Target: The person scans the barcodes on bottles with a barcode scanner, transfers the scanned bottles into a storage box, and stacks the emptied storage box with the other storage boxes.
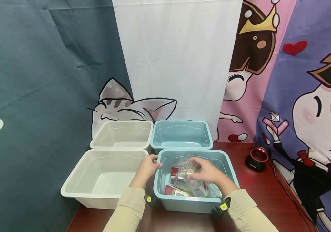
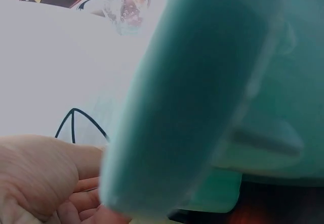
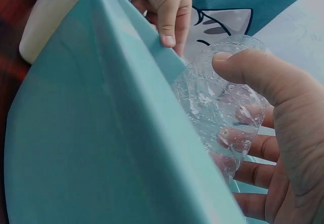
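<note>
My left hand grips the left rim of the front blue bin, thumb at the top edge. In the left wrist view that bin's rim fills the middle, with the fingers partly hidden under it. Inside the bin, my right hand holds a clear plastic piece with a crinkled, patterned surface, thumb on one side and fingers round the other. Beneath it lie a red-and-white packet, a dark red box and more clear wrapping.
An off-white bin stands to the left. Behind are a smaller off-white bin and a smaller blue bin. At the right of the reddish table is a black scanner-like device with a red light and cable.
</note>
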Demonstrator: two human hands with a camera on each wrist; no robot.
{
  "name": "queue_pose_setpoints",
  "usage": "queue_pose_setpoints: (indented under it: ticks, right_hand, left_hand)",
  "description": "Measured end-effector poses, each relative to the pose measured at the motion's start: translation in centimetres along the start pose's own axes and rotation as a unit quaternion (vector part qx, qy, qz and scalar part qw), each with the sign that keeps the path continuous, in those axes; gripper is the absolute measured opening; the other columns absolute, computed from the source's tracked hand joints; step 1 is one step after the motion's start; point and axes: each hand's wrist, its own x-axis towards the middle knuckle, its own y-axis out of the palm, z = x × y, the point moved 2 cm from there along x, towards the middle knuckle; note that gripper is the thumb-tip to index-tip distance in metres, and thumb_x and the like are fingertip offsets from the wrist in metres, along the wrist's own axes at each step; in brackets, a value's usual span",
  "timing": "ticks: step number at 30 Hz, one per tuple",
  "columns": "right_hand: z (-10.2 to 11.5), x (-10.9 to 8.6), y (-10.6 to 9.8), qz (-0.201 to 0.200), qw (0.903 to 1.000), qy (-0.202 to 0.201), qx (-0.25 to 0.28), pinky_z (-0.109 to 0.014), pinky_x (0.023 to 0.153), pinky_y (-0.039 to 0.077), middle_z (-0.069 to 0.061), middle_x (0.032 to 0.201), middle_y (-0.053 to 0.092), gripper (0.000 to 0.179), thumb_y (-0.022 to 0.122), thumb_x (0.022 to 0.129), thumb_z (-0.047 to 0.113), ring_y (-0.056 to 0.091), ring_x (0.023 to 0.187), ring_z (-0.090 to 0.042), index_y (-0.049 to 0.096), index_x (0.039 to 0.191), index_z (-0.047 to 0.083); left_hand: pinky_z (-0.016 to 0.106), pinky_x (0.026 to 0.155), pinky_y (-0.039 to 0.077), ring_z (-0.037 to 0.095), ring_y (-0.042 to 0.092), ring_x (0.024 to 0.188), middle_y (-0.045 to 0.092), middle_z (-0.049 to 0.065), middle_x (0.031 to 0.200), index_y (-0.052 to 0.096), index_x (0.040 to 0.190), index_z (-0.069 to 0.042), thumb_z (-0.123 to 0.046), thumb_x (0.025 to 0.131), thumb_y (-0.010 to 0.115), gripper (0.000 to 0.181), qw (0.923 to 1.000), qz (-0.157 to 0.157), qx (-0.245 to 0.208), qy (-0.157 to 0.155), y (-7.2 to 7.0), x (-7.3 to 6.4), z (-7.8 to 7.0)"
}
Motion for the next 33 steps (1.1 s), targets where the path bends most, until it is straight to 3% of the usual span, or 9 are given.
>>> queue_pose_setpoints:
  ticks: [5,10,17,21,25,30,33]
  right_hand:
    - [0.3,0.1,-0.3,-0.020,0.9995,0.018,0.016,-0.037,0.077,0.056,-0.001,0.111,0.064,0.065,0.085,0.079,0.038,0.060,0.098,-0.020,0.059,0.135,0.017]
    - [0.3,0.0,-0.6,-0.043,0.9982,0.035,0.024,-0.037,0.077,0.056,-0.002,0.112,0.064,0.063,0.085,0.080,0.036,0.060,0.100,-0.021,0.059,0.135,0.018]
    - [0.3,0.0,-1.1,-0.076,0.9936,0.053,0.065,-0.036,0.073,0.056,-0.007,0.113,0.065,0.061,0.085,0.081,0.031,0.060,0.100,-0.026,0.059,0.134,0.014]
    - [0.0,0.0,-1.5,-0.100,0.9896,0.060,0.084,-0.035,0.071,0.057,-0.009,0.114,0.064,0.059,0.083,0.084,0.029,0.060,0.099,-0.027,0.058,0.134,0.012]
    - [-0.3,0.0,-1.7,-0.117,0.9850,0.075,0.102,-0.034,0.071,0.056,-0.010,0.116,0.062,0.057,0.081,0.085,0.028,0.059,0.099,-0.027,0.057,0.135,0.013]
    - [-0.7,-0.2,-1.9,-0.143,0.9777,0.087,0.127,-0.033,0.070,0.054,-0.014,0.119,0.061,0.059,0.079,0.087,0.028,0.058,0.099,-0.026,0.055,0.138,0.011]
    - [-0.9,-0.2,-2.0,-0.161,0.9718,0.088,0.148,-0.033,0.070,0.053,-0.015,0.116,0.060,0.057,0.078,0.089,0.026,0.057,0.095,-0.023,0.054,0.138,0.008]
  left_hand:
    - [0.044,0.080,0.061,0.028,0.069,0.093,0.070,0.014,0.100,0.063,0.128,0.003,-0.009,0.089,0.075,0.043,0.9999,0.001,0.011,-0.003,-0.2,0.0,-0.3]
    - [0.050,0.088,0.058,0.034,0.068,0.104,0.070,0.019,0.111,0.061,0.131,0.004,-0.017,0.091,0.076,0.047,0.9979,0.000,0.064,0.007,-0.4,-0.4,-0.9]
    - [0.056,0.100,0.050,0.042,0.061,0.119,0.062,0.026,0.128,0.057,0.135,0.005,-0.033,0.093,0.073,0.059,0.9940,-0.028,0.102,0.028,-0.6,-1.3,-3.2]
    - [0.059,0.107,0.043,0.045,0.051,0.130,0.053,0.029,0.141,0.048,0.147,-0.001,-0.039,0.095,0.069,0.068,0.9944,-0.052,0.074,0.055,-0.5,-1.6,-4.9]
    - [0.057,0.105,0.046,0.041,0.055,0.129,0.051,0.025,0.146,0.040,0.154,-0.009,-0.042,0.099,0.063,0.068,0.9966,-0.041,-0.001,0.072,0.2,-1.5,-5.8]
    - [0.054,0.096,0.053,0.038,0.064,0.116,0.055,0.022,0.142,0.036,0.156,-0.014,-0.045,0.102,0.056,0.065,0.9949,-0.018,-0.054,0.083,1.6,-1.5,-6.0]
    - [0.050,0.085,0.058,0.038,0.072,0.095,0.058,0.021,0.139,0.036,0.156,-0.016,-0.049,0.103,0.053,0.065,0.9932,0.003,-0.080,0.085,2.6,-1.2,-5.6]
